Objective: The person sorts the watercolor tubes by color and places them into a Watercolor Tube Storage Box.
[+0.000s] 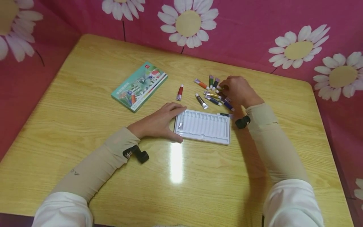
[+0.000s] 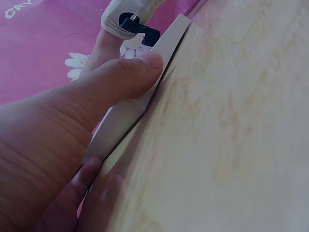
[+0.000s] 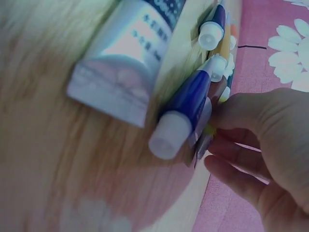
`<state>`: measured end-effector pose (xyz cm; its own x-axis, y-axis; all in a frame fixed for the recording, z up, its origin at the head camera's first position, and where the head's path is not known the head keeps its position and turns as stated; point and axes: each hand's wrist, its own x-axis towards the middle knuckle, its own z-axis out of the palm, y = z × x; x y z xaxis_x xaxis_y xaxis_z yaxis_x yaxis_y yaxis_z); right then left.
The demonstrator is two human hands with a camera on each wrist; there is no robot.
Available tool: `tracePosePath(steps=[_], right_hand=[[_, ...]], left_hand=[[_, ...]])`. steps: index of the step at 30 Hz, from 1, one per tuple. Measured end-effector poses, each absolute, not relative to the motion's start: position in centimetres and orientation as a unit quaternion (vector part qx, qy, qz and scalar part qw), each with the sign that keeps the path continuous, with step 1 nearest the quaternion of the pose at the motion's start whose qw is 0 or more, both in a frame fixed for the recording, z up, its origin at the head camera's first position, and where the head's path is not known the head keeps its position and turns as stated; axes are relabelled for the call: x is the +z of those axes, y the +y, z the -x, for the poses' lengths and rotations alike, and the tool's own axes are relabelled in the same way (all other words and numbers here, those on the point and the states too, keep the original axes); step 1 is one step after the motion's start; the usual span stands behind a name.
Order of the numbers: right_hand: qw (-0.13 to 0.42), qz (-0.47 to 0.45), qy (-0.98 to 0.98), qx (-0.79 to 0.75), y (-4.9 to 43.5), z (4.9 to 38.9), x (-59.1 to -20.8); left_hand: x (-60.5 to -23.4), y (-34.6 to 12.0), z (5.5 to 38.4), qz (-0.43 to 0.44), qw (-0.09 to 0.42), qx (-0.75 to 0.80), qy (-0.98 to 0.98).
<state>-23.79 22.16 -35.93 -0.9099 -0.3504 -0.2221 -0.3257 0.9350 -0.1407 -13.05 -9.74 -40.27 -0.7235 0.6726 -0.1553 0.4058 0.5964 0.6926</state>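
Note:
My left hand (image 1: 160,123) holds the left end of a white plastic tray (image 1: 204,138), thumb on its near edge and fingers on its far edge. One silver-ended paint tube (image 1: 181,121) lies in the tray's leftmost slot; the other slots show bare. Beyond the tray, my right hand (image 1: 239,91) is down among loose paint tubes. In the right wrist view its thumb and fingers pinch a tube with a yellow part (image 3: 210,129), mostly hidden by the hand. A blue-violet tube (image 3: 186,106) lies right beside those fingertips.
A green paint box (image 1: 140,85) lies at the back left. A red tube (image 1: 180,92) lies apart from the cluster, which includes an orange tube (image 1: 202,84) and a gold tube (image 1: 212,94). Behind the tray's right end is a black tube (image 1: 225,115). A flowered cloth hangs behind the table.

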Motion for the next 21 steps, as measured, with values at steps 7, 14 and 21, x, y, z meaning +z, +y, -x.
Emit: tracePosePath(steps=[7,14,21], right_hand=[[0.098,0.185,0.974,-0.086,21.8,23.3,-35.7],[0.051,0.215,0.968,-0.118,21.1,22.4,-35.0],[0.033,0.224,0.963,-0.144,20.3,21.2,-35.0]], left_hand=[[-40.2,-9.8,13.0,-0.309,0.204,0.324,0.871],[-40.2,-9.8,13.1,-0.307,0.208,0.317,0.873],[-40.4,-9.7,13.1,-0.309,0.203,0.324,0.871]])
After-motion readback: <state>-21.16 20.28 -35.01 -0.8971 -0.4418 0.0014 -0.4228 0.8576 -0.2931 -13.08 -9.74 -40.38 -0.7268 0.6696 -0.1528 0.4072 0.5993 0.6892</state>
